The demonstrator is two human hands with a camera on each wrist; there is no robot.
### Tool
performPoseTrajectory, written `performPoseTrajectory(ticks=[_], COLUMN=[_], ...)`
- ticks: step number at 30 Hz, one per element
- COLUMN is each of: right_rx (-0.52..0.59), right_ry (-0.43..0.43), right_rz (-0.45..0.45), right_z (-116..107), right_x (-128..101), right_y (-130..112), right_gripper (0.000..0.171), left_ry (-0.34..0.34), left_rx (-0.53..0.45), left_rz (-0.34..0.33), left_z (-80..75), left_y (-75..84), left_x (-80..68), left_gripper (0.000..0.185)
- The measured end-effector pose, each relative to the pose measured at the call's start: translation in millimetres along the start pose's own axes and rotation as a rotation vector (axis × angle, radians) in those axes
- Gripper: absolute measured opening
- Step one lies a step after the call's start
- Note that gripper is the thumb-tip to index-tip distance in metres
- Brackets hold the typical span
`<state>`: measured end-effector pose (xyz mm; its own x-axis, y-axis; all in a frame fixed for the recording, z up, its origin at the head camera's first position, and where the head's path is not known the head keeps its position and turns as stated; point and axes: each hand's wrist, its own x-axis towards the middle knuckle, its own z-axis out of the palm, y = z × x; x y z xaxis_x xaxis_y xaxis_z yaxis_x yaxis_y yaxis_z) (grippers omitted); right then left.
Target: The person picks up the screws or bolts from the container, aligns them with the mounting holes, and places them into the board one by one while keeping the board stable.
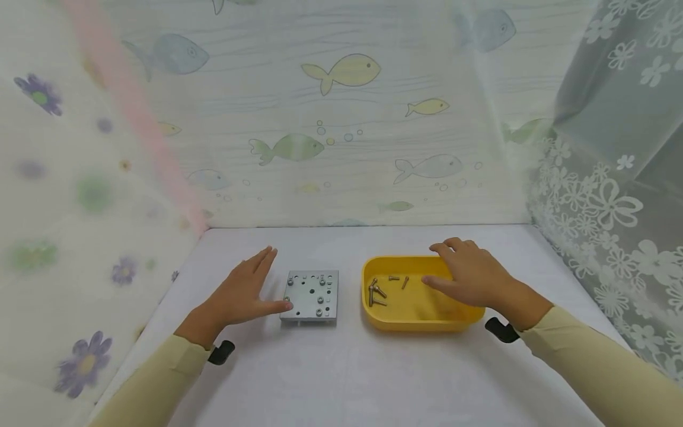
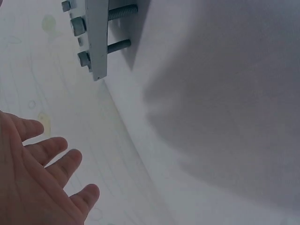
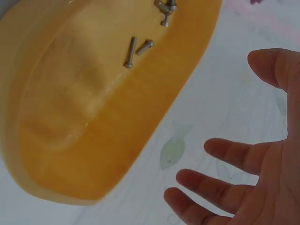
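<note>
A square grey metal plate (image 1: 304,307) with many holes lies in the middle of the table. Several socket-head bolts (image 1: 320,300) stand in it, and in the left wrist view their threaded shanks (image 2: 123,12) stick out beneath. My left hand (image 1: 240,293) hovers at the plate's left side, fingers extended, with the thumb over its near left corner; whether it touches cannot be told. Loose bolts (image 1: 380,292) lie at the left side of a yellow tray (image 1: 421,325). Above the tray's right part my right hand (image 1: 472,276) is held with fingers spread, holding nothing.
A white cloth covers the table (image 1: 341,379). Behind it hangs a curtain (image 1: 341,196) with printed fish, with a flowered curtain (image 1: 96,237) at the left and a lace one (image 1: 613,237) at the right. Each wrist wears a black strap-like piece (image 1: 221,352).
</note>
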<state>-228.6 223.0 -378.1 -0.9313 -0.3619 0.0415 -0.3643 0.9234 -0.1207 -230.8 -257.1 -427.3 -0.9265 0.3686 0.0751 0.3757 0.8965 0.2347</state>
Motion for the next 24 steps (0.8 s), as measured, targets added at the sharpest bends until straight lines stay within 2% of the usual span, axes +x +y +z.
performPoseTrajectory(ticks=[9,18,24], right_rx=[0.110,0.297,0.385], right_ry=[-0.011,-0.085,-0.104], right_rz=[-0.048,-0.101,-0.163], right_z=[2.6,4.9,10.7], right_x=[12.4,26.7,38.9], right_y=[-3.2,-6.0,-0.3], right_gripper=[0.059,0.047,0.032], left_ry=[-0.049,-0.049,-0.040], left_rx=[-0.201,-0.404,-0.493], left_rz=[-0.033,-0.063,-0.055], left_z=[17.9,29.1,35.3], left_y=[-1.0,0.0,-2.3], left_x=[1.4,-1.0,-0.7], left_gripper=[0.136,0.133,0.134])
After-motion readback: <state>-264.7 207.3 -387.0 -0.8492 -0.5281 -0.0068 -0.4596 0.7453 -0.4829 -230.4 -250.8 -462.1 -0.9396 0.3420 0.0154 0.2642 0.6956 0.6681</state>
